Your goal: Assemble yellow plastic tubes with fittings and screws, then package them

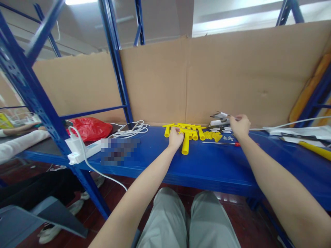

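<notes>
My left hand (176, 138) is closed around one end of the crossbar of a yellow T-shaped handle (185, 146), whose round hollow stem points toward me. Behind it, several similar yellow T-shaped handles (201, 133) lie in a row on the blue tabletop (155, 151). My right hand (241, 127) pinches a thin, flat, grey-and-white blade-like piece (221, 115) above the table. Under that hand are small yellow plates (213, 136), thin black and white strips (224, 130), tiny metal parts (228, 138) and a screwdriver (237, 144) with a red handle.
To the left are a white power strip (90, 149), a coiled white cable (137, 128) and a red plastic bag (91, 128). Cardboard (219, 75) walls the back. Papers and a yellow tube (314, 150) lie at right. A seated person's leg (43, 186) shows lower left.
</notes>
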`<move>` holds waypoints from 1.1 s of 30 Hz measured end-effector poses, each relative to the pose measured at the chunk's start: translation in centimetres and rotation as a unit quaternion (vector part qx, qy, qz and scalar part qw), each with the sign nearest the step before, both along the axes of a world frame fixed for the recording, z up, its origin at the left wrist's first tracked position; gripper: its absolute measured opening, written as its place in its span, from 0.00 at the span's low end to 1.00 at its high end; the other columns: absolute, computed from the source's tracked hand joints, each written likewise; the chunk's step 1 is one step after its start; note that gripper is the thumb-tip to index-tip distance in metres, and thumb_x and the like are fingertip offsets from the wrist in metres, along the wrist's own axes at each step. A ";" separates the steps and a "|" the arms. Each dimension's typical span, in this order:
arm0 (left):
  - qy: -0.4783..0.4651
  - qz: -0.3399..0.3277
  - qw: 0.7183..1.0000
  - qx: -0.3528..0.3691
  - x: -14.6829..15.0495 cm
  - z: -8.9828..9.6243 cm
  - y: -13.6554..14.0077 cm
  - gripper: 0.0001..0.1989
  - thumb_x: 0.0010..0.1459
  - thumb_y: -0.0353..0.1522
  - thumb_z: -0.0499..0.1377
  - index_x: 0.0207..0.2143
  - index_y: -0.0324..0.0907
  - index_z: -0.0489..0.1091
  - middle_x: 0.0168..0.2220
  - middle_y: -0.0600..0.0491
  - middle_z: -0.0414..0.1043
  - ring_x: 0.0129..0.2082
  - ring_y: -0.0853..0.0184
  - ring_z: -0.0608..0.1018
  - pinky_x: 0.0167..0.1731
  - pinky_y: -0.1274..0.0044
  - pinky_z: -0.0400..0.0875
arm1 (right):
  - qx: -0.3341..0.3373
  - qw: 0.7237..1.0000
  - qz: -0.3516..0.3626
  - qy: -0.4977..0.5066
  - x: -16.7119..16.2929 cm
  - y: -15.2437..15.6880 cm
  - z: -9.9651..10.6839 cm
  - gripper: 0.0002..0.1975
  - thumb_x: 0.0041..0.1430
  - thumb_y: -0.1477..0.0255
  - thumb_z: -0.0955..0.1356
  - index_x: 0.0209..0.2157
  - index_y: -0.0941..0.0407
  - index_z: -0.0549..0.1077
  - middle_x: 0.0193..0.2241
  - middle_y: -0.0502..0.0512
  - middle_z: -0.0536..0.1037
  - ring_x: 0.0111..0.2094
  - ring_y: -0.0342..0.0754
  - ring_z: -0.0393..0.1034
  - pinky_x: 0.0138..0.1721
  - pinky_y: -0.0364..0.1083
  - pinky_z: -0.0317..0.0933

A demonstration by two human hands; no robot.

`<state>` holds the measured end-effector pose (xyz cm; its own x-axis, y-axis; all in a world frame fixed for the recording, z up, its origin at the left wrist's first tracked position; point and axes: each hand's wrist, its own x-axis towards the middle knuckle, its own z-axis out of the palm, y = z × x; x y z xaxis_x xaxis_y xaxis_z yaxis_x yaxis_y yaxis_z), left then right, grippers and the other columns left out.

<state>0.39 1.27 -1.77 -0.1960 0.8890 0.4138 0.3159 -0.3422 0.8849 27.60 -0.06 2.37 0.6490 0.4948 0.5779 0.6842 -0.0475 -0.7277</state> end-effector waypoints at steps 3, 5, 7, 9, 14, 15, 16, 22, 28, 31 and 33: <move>0.003 -0.004 1.000 0.001 0.1 0.1 -0.3 0.12 0.48 0.19 0.55 0.31 0.43 0.61 0.37 0.51 0.71 0.41 0.65 0.76 0.48 0.73 0.69 | 0.013 0.999 0.036 0.007 -1.0 -0.9 0.0 0.15 0.54 0.66 0.66 0.42 0.58 0.71 0.41 0.66 0.77 0.45 0.58 0.71 0.51 0.55 0.62; 0.012 -0.006 1.000 0.003 0.2 0.1 -0.4 0.13 0.46 0.19 0.56 0.31 0.44 0.62 0.36 0.52 0.71 0.40 0.64 0.76 0.48 0.73 0.69 | -0.003 0.999 0.049 0.021 -1.4 -1.3 -0.2 0.15 0.54 0.67 0.66 0.42 0.59 0.71 0.42 0.68 0.77 0.46 0.59 0.71 0.51 0.55 0.62; 0.015 -0.008 1.000 0.003 0.2 0.1 -0.5 0.13 0.46 0.18 0.56 0.30 0.44 0.61 0.34 0.54 0.71 0.38 0.65 0.76 0.46 0.74 0.69 | -0.024 0.998 0.056 0.035 -1.6 -1.4 -0.4 0.16 0.53 0.67 0.67 0.42 0.60 0.71 0.43 0.70 0.77 0.47 0.59 0.71 0.51 0.54 0.62; 0.013 -0.010 1.000 0.004 0.2 0.2 -0.6 0.13 0.46 0.18 0.56 0.29 0.44 0.61 0.33 0.54 0.70 0.36 0.65 0.76 0.44 0.74 0.69 | -0.035 0.997 0.063 0.043 -1.6 -1.3 -0.6 0.16 0.52 0.68 0.67 0.42 0.61 0.71 0.43 0.70 0.77 0.47 0.59 0.71 0.51 0.54 0.62; 0.000 -0.020 1.000 0.020 0.1 0.4 -0.7 0.11 0.48 0.19 0.57 0.29 0.43 0.64 0.32 0.55 0.71 0.32 0.68 0.75 0.41 0.76 0.71 | 0.004 0.990 0.134 0.048 -1.6 -0.6 -0.7 0.14 0.51 0.67 0.68 0.39 0.58 0.71 0.40 0.64 0.78 0.43 0.55 0.73 0.48 0.53 0.65; -0.004 -0.027 0.999 0.027 0.1 0.5 -0.8 0.10 0.49 0.20 0.57 0.30 0.42 0.66 0.32 0.55 0.72 0.32 0.68 0.75 0.40 0.76 0.71 | 0.015 0.986 0.156 0.049 -1.8 -0.4 -0.8 0.13 0.51 0.67 0.68 0.39 0.58 0.70 0.39 0.63 0.78 0.42 0.54 0.74 0.47 0.53 0.66; -0.006 -0.037 0.999 0.035 0.1 0.5 -0.9 0.09 0.50 0.21 0.58 0.30 0.42 0.67 0.32 0.54 0.73 0.32 0.68 0.75 0.40 0.75 0.72 | 0.027 0.982 0.180 0.048 -2.1 -0.3 -0.8 0.13 0.50 0.67 0.68 0.38 0.57 0.70 0.38 0.62 0.78 0.41 0.54 0.74 0.46 0.52 0.66; -0.022 -0.186 0.981 0.057 0.4 1.0 -1.8 0.05 0.54 0.27 0.61 0.33 0.42 0.76 0.36 0.51 0.79 0.38 0.66 0.79 0.44 0.74 0.73 | 0.086 0.947 0.308 0.041 -4.8 -0.1 -1.1 0.16 0.46 0.66 0.72 0.37 0.54 0.67 0.35 0.56 0.78 0.38 0.52 0.75 0.44 0.52 0.68; -0.068 -0.214 0.974 0.037 0.7 1.3 -2.2 0.07 0.55 0.31 0.63 0.37 0.41 0.78 0.38 0.50 0.80 0.39 0.65 0.80 0.42 0.75 0.74 | 0.083 0.894 0.428 0.104 -7.2 -0.1 -1.4 0.24 0.40 0.68 0.76 0.37 0.52 0.63 0.36 0.55 0.79 0.37 0.51 0.76 0.42 0.51 0.71; -0.086 -0.199 0.975 0.048 0.4 1.4 -2.0 0.03 0.55 0.29 0.62 0.33 0.40 0.76 0.36 0.52 0.80 0.38 0.67 0.80 0.43 0.75 0.74 | 0.065 0.874 0.463 0.133 -7.5 -0.3 -1.4 0.26 0.38 0.68 0.77 0.39 0.52 0.64 0.34 0.53 0.80 0.38 0.52 0.76 0.43 0.53 0.71; -0.091 -0.179 0.979 0.036 0.2 1.5 -1.9 0.02 0.55 0.29 0.62 0.30 0.40 0.75 0.33 0.52 0.80 0.35 0.67 0.79 0.41 0.75 0.74 | 0.042 0.860 0.492 0.129 -7.6 -0.4 -1.4 0.24 0.39 0.66 0.77 0.36 0.53 0.66 0.32 0.53 0.81 0.38 0.52 0.77 0.45 0.55 0.71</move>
<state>0.55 -0.61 -0.25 0.0459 0.8838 0.4656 0.0037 -0.4663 0.8846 20.03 -0.50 0.96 0.0509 0.8416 0.5378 0.1790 0.5221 -0.8339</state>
